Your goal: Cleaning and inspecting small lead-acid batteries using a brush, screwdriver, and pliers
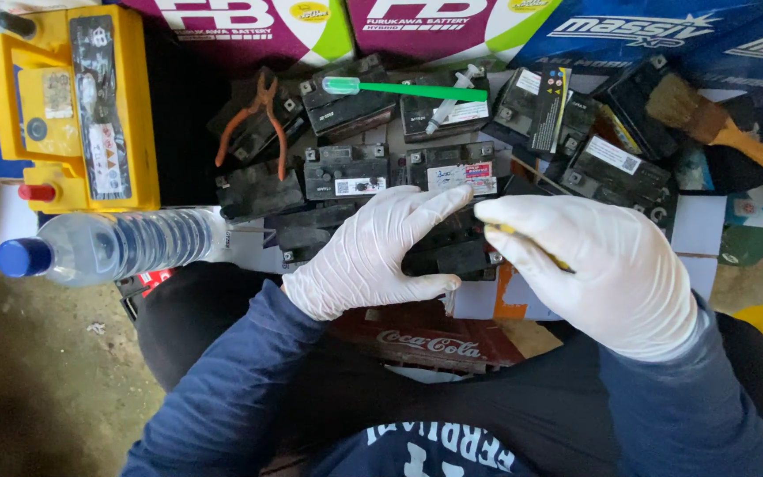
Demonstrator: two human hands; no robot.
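Both my hands wear white gloves. My left hand (373,252) rests on a small black battery (452,252) lying just in front of me, fingers spread across its top, thumb along its near edge. My right hand (598,265) is closed around a thin yellow tool (560,262), only slivers of it showing under the fingers, with its tip at the battery's right end. Several more small black batteries (346,172) lie packed together beyond it.
A large yellow battery (72,106) stands at the far left, a clear water bottle with blue cap (117,246) beside it. Orange-handled pliers (262,119), a green-handled tool (399,88), a syringe (452,102) and a wooden paintbrush (717,124) lie on the batteries. A red crate (434,340) sits under my arms.
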